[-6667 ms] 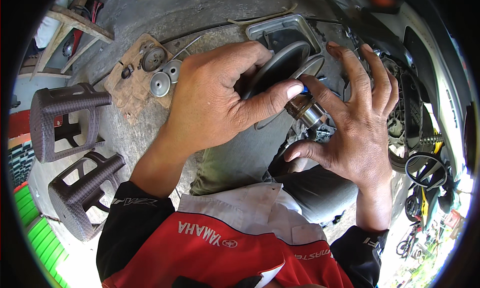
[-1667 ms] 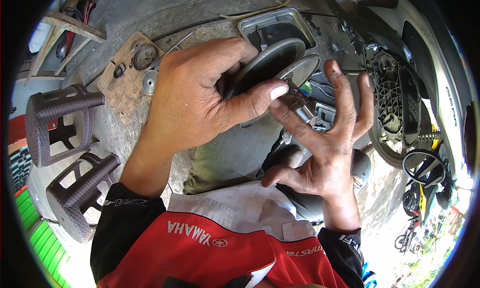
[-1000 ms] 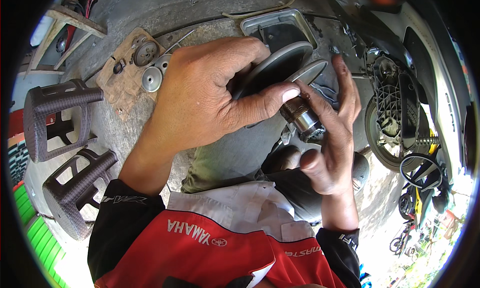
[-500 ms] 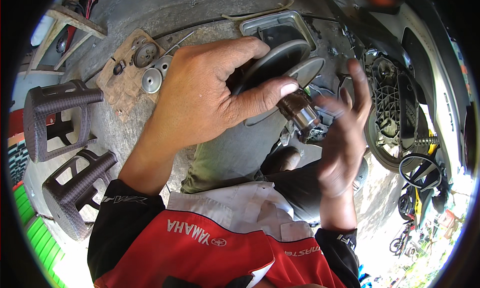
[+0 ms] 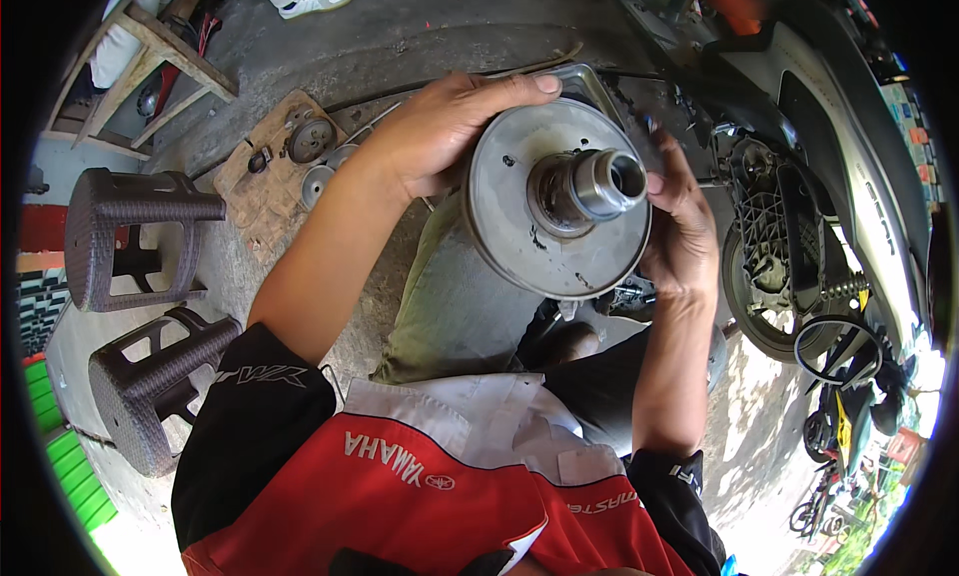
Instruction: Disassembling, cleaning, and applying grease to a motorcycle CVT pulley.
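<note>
Pinching the grey pulley (image 5: 509, 241), both hands (image 5: 430, 131) (image 5: 684, 236) hold its hub (image 5: 596, 187) axis toward the camera, tilted rightward.

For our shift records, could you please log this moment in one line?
left hand: holding metal disc | right hand: at disc's right edge | hub: facing camera

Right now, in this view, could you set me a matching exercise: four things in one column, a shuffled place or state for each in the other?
1. Metal disc
2. Left hand
3. White shoe
4. Tan sheet

A. Lying under small metal parts
B. At the disc's upper left rim
C. Near the view's top edge
D. Raised, hub toward the camera

Pairs: 1-D, 2-B, 3-C, 4-A
</note>
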`<state>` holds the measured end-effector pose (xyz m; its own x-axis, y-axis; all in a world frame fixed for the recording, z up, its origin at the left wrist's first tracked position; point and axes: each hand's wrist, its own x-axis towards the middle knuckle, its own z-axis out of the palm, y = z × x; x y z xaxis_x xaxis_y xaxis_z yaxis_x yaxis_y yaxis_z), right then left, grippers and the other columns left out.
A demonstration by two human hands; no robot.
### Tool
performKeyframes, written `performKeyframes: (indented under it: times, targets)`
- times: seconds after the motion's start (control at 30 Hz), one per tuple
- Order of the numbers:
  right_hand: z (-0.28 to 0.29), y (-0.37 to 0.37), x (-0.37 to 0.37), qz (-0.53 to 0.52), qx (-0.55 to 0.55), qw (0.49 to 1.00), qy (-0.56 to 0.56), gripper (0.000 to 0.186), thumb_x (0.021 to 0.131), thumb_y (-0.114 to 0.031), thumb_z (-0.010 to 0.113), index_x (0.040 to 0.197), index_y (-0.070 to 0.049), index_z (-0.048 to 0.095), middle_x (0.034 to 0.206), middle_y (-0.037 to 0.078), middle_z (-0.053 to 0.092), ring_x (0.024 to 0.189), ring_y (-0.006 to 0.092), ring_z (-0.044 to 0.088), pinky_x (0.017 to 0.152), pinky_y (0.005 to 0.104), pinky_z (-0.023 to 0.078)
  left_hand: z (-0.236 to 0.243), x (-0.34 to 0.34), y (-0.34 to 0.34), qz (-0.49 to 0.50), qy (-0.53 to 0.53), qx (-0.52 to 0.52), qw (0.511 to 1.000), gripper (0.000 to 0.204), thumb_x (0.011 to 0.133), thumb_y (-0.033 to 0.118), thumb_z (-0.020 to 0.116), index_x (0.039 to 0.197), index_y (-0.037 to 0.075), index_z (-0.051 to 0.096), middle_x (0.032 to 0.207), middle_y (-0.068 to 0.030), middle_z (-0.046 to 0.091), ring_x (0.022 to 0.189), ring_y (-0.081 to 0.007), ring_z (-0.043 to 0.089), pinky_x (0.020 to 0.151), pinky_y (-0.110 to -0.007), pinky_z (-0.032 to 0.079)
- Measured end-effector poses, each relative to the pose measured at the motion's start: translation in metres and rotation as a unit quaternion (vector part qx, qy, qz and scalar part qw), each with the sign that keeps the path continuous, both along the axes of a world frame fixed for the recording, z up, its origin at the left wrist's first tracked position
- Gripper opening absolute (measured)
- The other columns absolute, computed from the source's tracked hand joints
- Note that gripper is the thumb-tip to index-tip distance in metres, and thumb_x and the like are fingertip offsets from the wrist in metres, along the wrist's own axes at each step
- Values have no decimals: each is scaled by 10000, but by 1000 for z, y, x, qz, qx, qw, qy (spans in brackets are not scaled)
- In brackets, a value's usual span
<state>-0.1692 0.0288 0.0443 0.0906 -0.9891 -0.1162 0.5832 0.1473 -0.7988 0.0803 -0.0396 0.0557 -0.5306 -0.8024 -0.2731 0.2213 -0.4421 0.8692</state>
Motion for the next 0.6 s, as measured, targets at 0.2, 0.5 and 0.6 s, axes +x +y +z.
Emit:
performKeyframes:
  times: [0.2, 0.5, 0.6]
  targets:
    - [-19, 35, 6, -144, 70, 985, -60, 613, 893, 20, 680, 1449, -16, 426, 1140, 104, 689, 988, 215, 713, 904, 368, 598, -46, 9, 31, 67, 119, 98, 986, 735, 950, 606, 643, 1249, -65, 627, 1069, -151, 734, 918, -194, 728, 788, -342, 598]
    - [-33, 59, 22, -160, 42, 986, 35, 677, 929, -104, 734, 1504, -56, 380, 1326, 167, 625, 1142, 268, 667, 929, 410, 575, -27, 1, 69, 186, -49, -160, 968, 357, 970, 346, 751, 915, -1, 688, 727, -41, 678, 600, -103, 627, 543, -269, 519]
    - [-28, 62, 12, -162, -83, 947, 264, 752, 964, -299, 710, 1565, -7, 366, 1557, 226, 435, 1442, 341, 432, 1162, 459, 376, -16, 17, 63, 172, -204, -362, 893, 367, 895, 354, 830, 850, 18, 688, 660, -11, 635, 554, -73, 553, 500, -259, 438]
